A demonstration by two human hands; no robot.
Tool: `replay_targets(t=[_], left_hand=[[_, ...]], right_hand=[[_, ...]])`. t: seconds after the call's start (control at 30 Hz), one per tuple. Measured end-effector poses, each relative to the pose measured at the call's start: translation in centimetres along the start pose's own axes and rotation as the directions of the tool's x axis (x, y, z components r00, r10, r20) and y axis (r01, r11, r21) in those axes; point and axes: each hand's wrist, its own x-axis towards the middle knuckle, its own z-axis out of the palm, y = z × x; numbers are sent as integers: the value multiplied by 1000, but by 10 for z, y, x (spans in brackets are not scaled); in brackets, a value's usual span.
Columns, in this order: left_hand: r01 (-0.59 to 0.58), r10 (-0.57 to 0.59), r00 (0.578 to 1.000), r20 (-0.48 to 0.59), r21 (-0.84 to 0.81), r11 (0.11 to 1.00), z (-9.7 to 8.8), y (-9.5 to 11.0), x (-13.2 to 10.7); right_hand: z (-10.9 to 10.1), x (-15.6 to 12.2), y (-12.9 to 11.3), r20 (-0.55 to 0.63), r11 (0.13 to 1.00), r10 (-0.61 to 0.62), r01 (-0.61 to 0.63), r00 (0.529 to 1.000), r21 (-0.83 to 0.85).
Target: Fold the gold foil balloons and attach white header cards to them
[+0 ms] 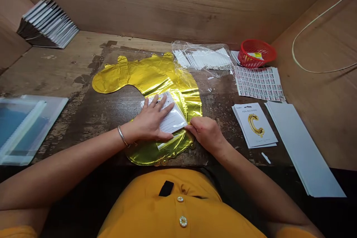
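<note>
A flat gold foil balloon (131, 72) shaped like a curved letter lies on the worn dark table before me. On top of it rests a white printed card (174, 117), set at a tilt. Fingers spread, my left hand (152, 119) presses flat on this card. My right hand (208, 134) is closed in a pinch at the balloon's right edge, beside the card's lower right corner. What those fingertips grip is mostly hidden. A clear strip (169, 143) shows on the foil just below the card.
Foil balloon cards (255, 124) and long white sheets (305, 148) lie at right. Behind them are a sticker sheet (259, 83), a red basket (255, 52) and a plastic bag (205, 57) of white sticks. Clear sleeves (30, 126) lie left; stacked cards (50, 22) stand in the back corner.
</note>
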Motion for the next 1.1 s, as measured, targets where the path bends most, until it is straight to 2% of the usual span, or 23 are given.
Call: replay_targets(t=[0.13, 0.27, 0.33, 0.43, 0.53, 0.63, 0.7, 0.77, 0.83, 0.9, 0.97, 1.03, 1.1], left_hand=[[-20, 20, 1000, -11, 5, 1000, -1, 0, -2], [-26, 27, 999, -29, 20, 999, 1, -2, -1], [-32, 33, 999, -36, 15, 999, 2, -2, 1], [-90, 90, 995, -44, -2, 996, -1, -1, 1], [-152, 150, 976, -159, -3, 988, -6, -1, -12], [-268, 252, 929, -270, -23, 963, -2, -3, -44], [-363, 337, 904, -262, -54, 930, 7, -5, -67], [-399, 370, 892, -259, -70, 914, 18, -7, -82], [-393, 356, 886, -297, -71, 917, 27, -7, -87], [-405, 358, 868, -345, -72, 911, 32, -5, -85], [-417, 357, 853, -380, -88, 905, 32, -4, -80], [-416, 343, 857, -384, -122, 901, 31, -3, -78], [-397, 321, 874, -366, -154, 905, 30, -4, -80]], right_hand=[[1, 0, 1, -9, 996, -49, 49, 999, 77], [0, 1, -6, -38, 998, -63, 63, 997, -7], [1, 0, -10, -106, 997, -74, 73, 992, -16], [7, -4, -12, -196, 972, -218, 231, 956, 45], [13, -12, -10, -176, 929, -328, 351, 928, 121], [13, -18, -11, -147, 943, -293, 311, 945, 117], [7, -18, -16, -133, 953, -278, 290, 951, 83], [0, -14, -25, -130, 951, -296, 305, 946, 59], [-4, -7, -37, -124, 939, -320, 332, 939, 94], [-3, 0, -48, -78, 917, -326, 335, 942, 216], [3, 6, -54, -12, 887, -303, 287, 953, 361], [10, 9, -56, 30, 861, -280, 238, 960, 449], [15, 8, -56, 34, 858, -271, 225, 962, 462]])
